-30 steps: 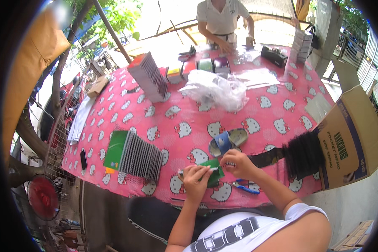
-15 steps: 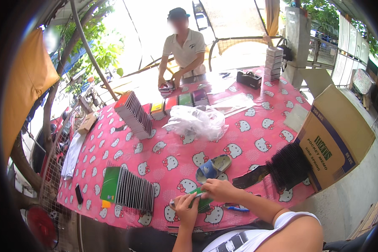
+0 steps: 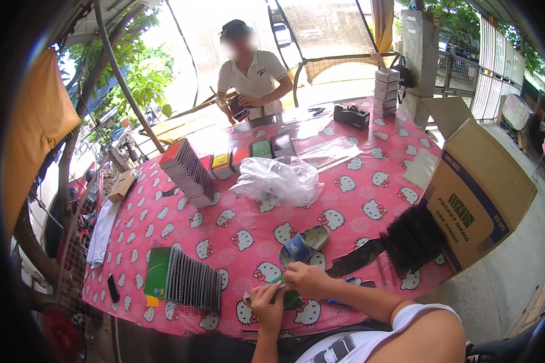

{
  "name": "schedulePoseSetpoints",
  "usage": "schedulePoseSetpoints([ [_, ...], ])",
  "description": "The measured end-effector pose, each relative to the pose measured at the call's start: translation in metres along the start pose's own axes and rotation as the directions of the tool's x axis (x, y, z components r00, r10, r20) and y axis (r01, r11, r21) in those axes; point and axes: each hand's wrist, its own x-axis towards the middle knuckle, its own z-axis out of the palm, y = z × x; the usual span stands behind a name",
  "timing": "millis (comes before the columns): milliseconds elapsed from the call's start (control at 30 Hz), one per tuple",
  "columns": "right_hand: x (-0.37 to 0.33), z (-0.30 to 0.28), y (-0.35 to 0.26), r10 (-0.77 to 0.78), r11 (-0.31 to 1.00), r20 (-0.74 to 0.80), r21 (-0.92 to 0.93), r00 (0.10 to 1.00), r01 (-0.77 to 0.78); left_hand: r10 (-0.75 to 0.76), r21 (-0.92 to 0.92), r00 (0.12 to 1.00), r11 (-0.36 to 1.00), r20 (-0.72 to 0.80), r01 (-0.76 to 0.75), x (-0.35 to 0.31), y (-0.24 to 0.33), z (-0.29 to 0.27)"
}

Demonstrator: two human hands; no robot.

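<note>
A small green-covered notebook is held low over the near edge of the table, in front of my body. My left hand is closed around its left part. The fingers of my right hand are pinched together at its upper edge; whatever lies between the fingertips is too small to make out. Just beyond my right hand rests a blue-and-beige slide slipper. To the left stands a leaning row of green spiral notebooks. A blue-handled tool lies partly hidden behind my right forearm.
Black spiral bindings lie heaped against an open cardboard box on the right. Clear plastic bags, a tall notebook stack and a tape dispenser sit farther back. Across the table, a person holds small notebooks.
The person across the table has raised and tilted the small notebooks off the tabletop. My hands stay at the green notebook with only slight finger movement. The whole view has shifted a little.
</note>
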Motion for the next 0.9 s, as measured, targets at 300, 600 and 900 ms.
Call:
schedulePoseSetpoints([
  [300,0.001,0.011,-0.004,0.019,1.000,-0.056,0.016,0.998,-0.018,-0.110,-0.034,0.994,0.993,-0.011,0.110,-0.003,0.005,-0.001],
  [600,0.024,-0.035,0.098,0.233,0.908,-0.184,-0.310,0.955,-0.281,0.011,-0.024,1.000,1.000,0.013,-0.011,0.002,0.000,-0.012],
  [900,0.022,-0.040,0.155,-0.097,0.806,0.115,-0.574,0.989,0.146,-0.040,0.079,0.999,0.996,0.010,0.039,0.000,-0.007,-0.007],
])
